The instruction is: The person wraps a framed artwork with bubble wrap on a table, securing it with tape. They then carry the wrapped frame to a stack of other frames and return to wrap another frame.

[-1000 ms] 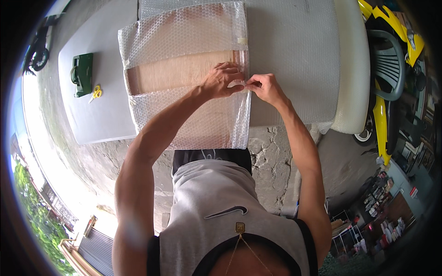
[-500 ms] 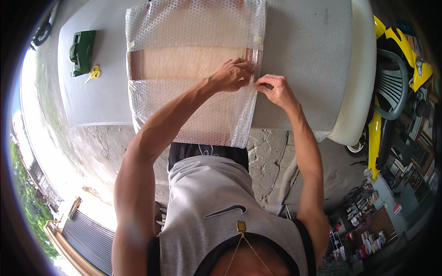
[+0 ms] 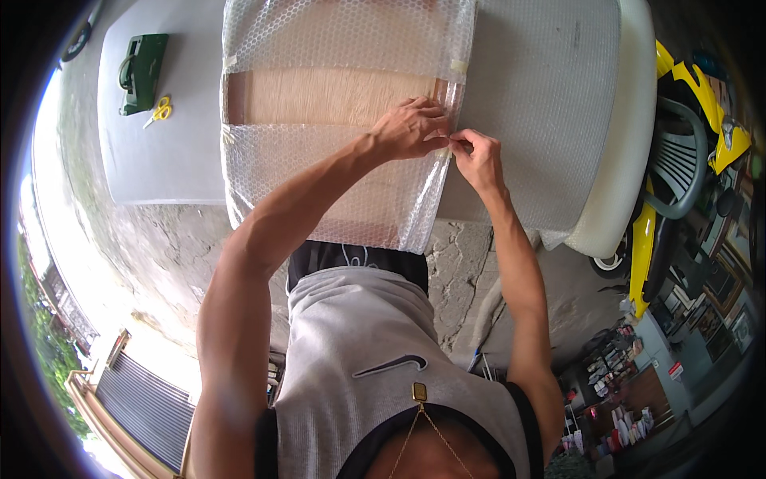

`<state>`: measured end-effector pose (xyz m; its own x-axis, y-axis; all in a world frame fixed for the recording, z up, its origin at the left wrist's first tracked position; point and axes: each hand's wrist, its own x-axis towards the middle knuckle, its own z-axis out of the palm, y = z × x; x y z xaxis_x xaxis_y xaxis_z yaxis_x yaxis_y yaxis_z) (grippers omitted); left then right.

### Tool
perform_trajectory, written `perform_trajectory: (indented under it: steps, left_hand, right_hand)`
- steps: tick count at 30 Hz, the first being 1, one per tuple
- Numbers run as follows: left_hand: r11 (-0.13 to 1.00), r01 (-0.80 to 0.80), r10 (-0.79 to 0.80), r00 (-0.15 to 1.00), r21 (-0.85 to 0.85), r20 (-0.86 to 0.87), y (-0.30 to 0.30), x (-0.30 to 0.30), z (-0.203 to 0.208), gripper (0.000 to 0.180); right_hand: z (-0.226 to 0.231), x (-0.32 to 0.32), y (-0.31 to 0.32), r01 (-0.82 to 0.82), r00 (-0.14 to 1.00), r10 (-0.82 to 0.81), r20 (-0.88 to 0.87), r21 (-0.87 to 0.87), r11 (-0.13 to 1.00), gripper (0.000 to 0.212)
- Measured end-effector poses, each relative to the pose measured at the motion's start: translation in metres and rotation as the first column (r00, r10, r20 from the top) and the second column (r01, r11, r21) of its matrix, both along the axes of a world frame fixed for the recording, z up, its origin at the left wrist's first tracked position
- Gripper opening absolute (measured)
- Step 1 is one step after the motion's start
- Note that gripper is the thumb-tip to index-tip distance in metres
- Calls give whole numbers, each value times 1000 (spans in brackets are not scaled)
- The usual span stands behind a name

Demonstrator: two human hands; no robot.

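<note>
A flat, wood-backed panel [image 3: 335,94] with a reddish-brown frame lies on the table, partly covered by clear bubble wrap [image 3: 319,176]. The wrap covers its far and near parts, and a bare strip of pale wood shows between them. My left hand [image 3: 411,128] rests palm down on the panel's right edge, its fingers spread over the frame and wrap. Right beside it, my right hand [image 3: 479,160] is closed in a pinch at the wrap's edge. What lies between those fingertips is too small to make out. Small pieces of tape [image 3: 459,67] stick to the wrap's corners.
On the left of the grey table [image 3: 187,160] stand a green tape dispenser [image 3: 144,73] and yellow-handled scissors [image 3: 162,109]. A sheet of bubble wrap [image 3: 542,104] covers the right side, with a thick white roll [image 3: 634,120] along its edge. Beyond are a grey plastic chair [image 3: 678,160] and yellow vehicle parts [image 3: 646,263].
My right hand has come closer to the left, its fingertips now almost touching the left thumb at the panel's edge. The view has shifted slightly.
</note>
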<state>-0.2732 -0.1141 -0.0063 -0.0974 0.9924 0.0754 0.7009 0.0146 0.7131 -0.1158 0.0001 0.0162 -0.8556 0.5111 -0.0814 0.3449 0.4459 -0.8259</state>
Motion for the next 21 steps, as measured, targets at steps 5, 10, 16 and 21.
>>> perform_trajectory:
  steps: [5, 10, 16, 21]
  left_hand:
    - [978, -155, 169, 981, 137, -97, -3, 17, -5, 24]
    - [969, -185, 200, 976, 161, -84, -4, 18, -13, 20]
    - [952, -276, 286, 956, 131, -68, -3, 22, -15, 15]
    - [965, -253, 257, 963, 68, -76, 3, 28, -26, 16]
  right_hand:
    - [-16, 4, 7, 111, 982, -72, 176, -222, 969, 10]
    - [-35, 8, 21, 201, 975, -109, 195, -554, 808, 18]
    - [9, -27, 43, 292, 931, -230, 283, -199, 936, 11]
    - [70, -159, 6, 157, 957, -198, -210, -197, 968, 13]
